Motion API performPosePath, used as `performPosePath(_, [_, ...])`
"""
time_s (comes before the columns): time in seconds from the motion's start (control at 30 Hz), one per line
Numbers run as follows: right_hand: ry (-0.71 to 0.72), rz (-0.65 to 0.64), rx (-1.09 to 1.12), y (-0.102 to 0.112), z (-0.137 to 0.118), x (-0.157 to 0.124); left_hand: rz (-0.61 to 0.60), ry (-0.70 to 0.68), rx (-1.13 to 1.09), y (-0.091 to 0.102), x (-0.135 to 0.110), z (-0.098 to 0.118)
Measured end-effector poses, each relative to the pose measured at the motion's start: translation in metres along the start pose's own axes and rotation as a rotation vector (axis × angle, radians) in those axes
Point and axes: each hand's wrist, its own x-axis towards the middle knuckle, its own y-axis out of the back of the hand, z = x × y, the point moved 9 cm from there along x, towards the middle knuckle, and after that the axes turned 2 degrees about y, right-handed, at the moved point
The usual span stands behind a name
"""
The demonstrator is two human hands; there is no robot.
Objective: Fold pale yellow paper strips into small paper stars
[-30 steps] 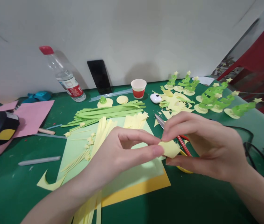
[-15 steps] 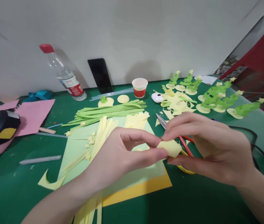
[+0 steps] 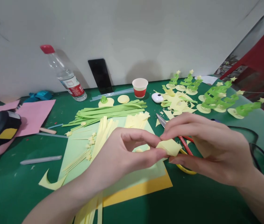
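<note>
Between my two hands is a small folded piece of pale yellow paper point(image 3: 172, 147). My left hand point(image 3: 132, 149) pinches its left side between thumb and forefinger. The fingertips of my right hand point(image 3: 206, 146) close on its right side, from above and below. Beneath them lies a light green sheet point(image 3: 132, 179) over an orange sheet point(image 3: 146, 191). Yellow paper strips point(image 3: 103, 130) and little paper stars on thin stems point(image 3: 91, 141) rest on the green sheet. Scissors point(image 3: 185, 144) with red and yellow handles lie partly hidden behind my right hand.
Green strips point(image 3: 113, 109), a paper cup point(image 3: 140, 87), a phone point(image 3: 100, 75) and a water bottle point(image 3: 68, 77) line the back. Green spiral trees point(image 3: 218, 96) stand right, beside yellow scraps point(image 3: 177, 99). A glue gun stick point(image 3: 40, 160), pink paper point(image 3: 35, 115) and a black tool point(image 3: 2, 129) are left.
The folded yellow paper has tilted slightly, and more of its flat facet shows. Both hands stay in nearly the same place, still gripping it.
</note>
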Motion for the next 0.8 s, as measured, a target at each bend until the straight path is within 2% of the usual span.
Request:
performPosePath(0.23, [0.042, -0.034, -0.073, 0.001, -0.003, 0.002, 0.000, 0.018, 0.012, -0.004, 0.004, 0.004])
performPosePath(0.43, [0.038, -0.039, -0.041, 0.000, -0.005, 0.002, -0.016, 0.047, 0.013, -0.005, 0.004, 0.003])
performPosePath(0.53, [0.042, -0.038, -0.072, 0.000, -0.007, 0.001, -0.023, 0.009, 0.035, -0.006, 0.004, 0.005])
performPosePath(0.8, [0.036, 0.022, -0.222, 0.005, -0.010, -0.001, 0.061, -0.130, 0.140, 0.004, -0.002, 0.015])
